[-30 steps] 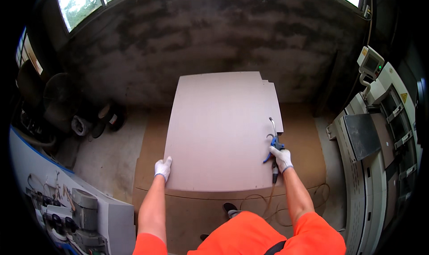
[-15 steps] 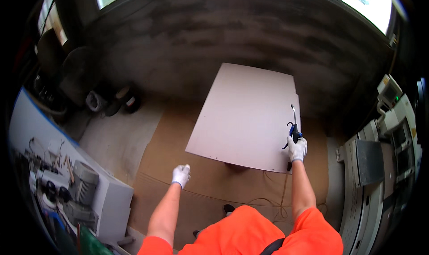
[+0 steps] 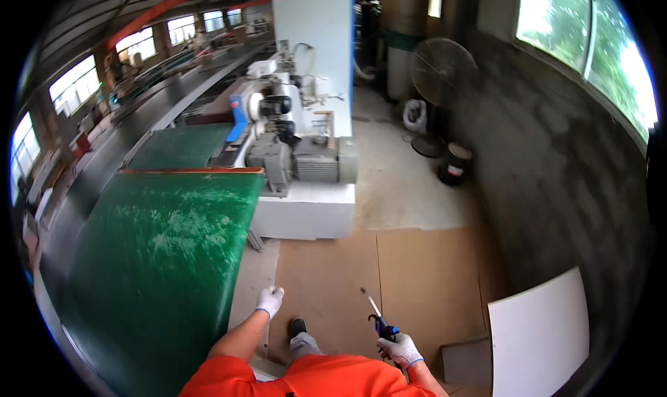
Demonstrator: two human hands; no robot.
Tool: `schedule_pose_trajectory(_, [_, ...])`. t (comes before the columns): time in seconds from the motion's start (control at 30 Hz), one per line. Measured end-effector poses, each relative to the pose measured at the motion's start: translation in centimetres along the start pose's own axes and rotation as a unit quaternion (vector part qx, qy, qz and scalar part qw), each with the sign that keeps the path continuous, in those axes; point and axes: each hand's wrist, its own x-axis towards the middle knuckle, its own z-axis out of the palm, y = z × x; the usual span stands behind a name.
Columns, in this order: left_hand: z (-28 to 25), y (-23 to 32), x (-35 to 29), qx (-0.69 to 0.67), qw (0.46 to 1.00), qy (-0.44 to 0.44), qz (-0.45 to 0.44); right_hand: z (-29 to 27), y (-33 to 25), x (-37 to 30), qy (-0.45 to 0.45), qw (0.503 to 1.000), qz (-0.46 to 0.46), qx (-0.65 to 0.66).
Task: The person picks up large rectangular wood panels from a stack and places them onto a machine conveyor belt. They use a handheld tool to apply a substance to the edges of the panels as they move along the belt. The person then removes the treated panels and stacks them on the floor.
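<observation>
My right hand (image 3: 401,349), in a white knit glove, is wrapped round an air blow gun (image 3: 387,329) with a blue and black body. Its thin metal nozzle points up and to the left, over the cardboard floor cover. My left hand (image 3: 270,300), gloved the same way, is closed with the fingers curled in, and nothing shows in it. It hangs above the floor beside the green conveyor belt (image 3: 167,258). At the lower right lies a white panel (image 3: 540,338) on a support, apart from my right hand.
Ahead stands a white machine base (image 3: 302,213) carrying a grey motor (image 3: 323,160). Brown cardboard (image 3: 424,279) covers the floor before me. A standing fan (image 3: 443,67) and a dark bucket (image 3: 456,164) are by the grey wall (image 3: 549,154) on the right.
My view has swung left, from the white panel to the green belt and machine. The panel now sits at the lower right. The blow gun has stayed in my right hand, away from the panel.
</observation>
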Motion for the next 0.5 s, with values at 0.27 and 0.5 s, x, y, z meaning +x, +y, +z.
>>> schedule_pose_trajectory(0.27, [-10.3, 9.2, 16.1, -0.048, 0.958, 0.175, 0.221, 10.8, -14.4, 14.8, -0.032, 0.986, -0.044, -0.159])
schedule_pose_trajectory(0.5, [-20.7, 5.0, 27.2, -0.229, 0.917, 0.299, 0.129, 21.8, -24.3, 23.1, -0.218, 0.925, -0.156, -0.268])
